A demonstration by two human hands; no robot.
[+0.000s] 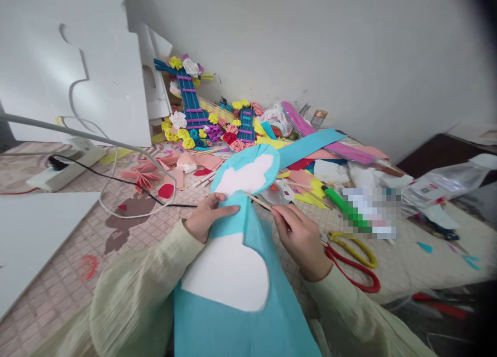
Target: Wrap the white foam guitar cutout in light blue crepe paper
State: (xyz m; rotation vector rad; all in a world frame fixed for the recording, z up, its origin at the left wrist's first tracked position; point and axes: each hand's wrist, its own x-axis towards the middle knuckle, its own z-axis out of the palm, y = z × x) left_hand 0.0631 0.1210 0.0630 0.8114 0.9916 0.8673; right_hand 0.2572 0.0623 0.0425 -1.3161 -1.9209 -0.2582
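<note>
A white board cutout (229,274) with a rounded lobe lies on a large sheet of turquoise crepe paper (240,331). At the cutout's far end, the turquoise paper is folded over its rounded edge (274,163), leaving an uneven white patch in the middle. My left hand (207,217) grips the narrow middle part, its thumb on the turquoise paper there and its other fingers partly hidden. A thin wooden stick (258,201) is pinched in my right hand (298,235). The stick's tip touches or nearly touches the paper at the narrow part; I cannot tell which.
Red and yellow-handled scissors (353,269) lie right of my right hand, near a green tube (345,208). Behind are paper-flower-decorated guitar shapes (190,101) and coloured paper strips (310,146). White cable (135,216) and a power strip (64,168) lie left.
</note>
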